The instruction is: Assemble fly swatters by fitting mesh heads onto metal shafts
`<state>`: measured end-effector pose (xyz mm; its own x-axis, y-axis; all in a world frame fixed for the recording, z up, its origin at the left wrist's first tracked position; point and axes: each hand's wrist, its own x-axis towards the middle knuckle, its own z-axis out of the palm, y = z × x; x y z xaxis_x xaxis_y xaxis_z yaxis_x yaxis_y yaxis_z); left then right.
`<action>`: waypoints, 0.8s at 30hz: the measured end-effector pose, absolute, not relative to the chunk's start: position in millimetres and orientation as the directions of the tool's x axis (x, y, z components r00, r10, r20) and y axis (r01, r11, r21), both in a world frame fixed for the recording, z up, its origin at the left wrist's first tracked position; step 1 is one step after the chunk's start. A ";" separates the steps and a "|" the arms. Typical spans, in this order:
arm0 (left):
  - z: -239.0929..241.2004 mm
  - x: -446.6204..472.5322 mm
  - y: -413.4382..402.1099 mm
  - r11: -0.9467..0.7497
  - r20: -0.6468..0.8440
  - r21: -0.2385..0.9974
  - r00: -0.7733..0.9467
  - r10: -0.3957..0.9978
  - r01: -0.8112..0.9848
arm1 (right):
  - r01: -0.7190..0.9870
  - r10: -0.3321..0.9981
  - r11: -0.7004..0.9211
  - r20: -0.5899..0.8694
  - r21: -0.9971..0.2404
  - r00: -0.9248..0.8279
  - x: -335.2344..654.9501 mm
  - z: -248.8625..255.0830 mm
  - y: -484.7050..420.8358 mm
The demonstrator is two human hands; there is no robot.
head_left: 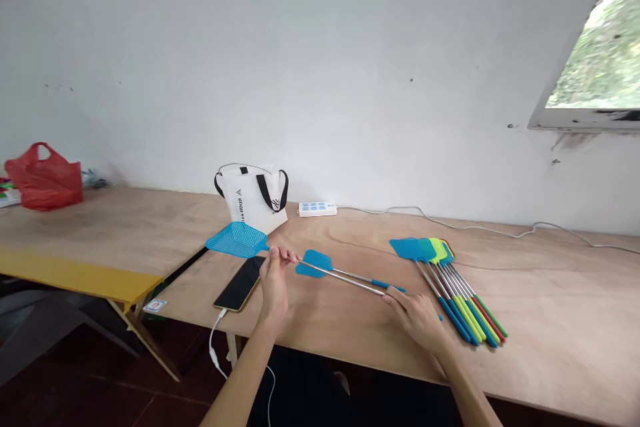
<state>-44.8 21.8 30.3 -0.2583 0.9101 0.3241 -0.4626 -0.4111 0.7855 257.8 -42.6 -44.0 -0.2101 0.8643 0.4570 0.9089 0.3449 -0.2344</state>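
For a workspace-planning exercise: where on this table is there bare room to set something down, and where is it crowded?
Bare plywood lies right of the swatter bundle, in front of the cable. More lies between the red bag and the white bag. Crowded: the middle, where the left hand and right hand hold a blue swatter beside the phone.

Left hand [274,280] pinches neck of blue mesh-headed fly swatter [238,240]; right hand [417,317] grips its metal rod's far end. Second blue swatter [314,262] lies just behind on plywood table [550,320]. Black smartphone [240,283] beside left hand; multicoloured swatter row [453,287] near right hand.
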 end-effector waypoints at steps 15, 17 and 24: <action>37.0 -42.1 16.0 -0.416 0.289 0.740 -0.309 0.906 -0.528 | 0.790 0.900 0.371 0.398 -0.489 -0.177 213.4 -34.7 -51.0; 35.7 -40.8 16.0 -0.392 0.252 0.739 -0.315 0.915 -0.548 | 0.810 0.895 0.366 0.412 -0.457 -0.172 212.8 -37.8 -49.9; 34.8 -44.1 18.8 -0.417 0.257 0.728 -0.347 0.902 -0.545 | 0.869 0.871 0.383 0.436 -0.313 -0.227 221.8 -43.7 -47.4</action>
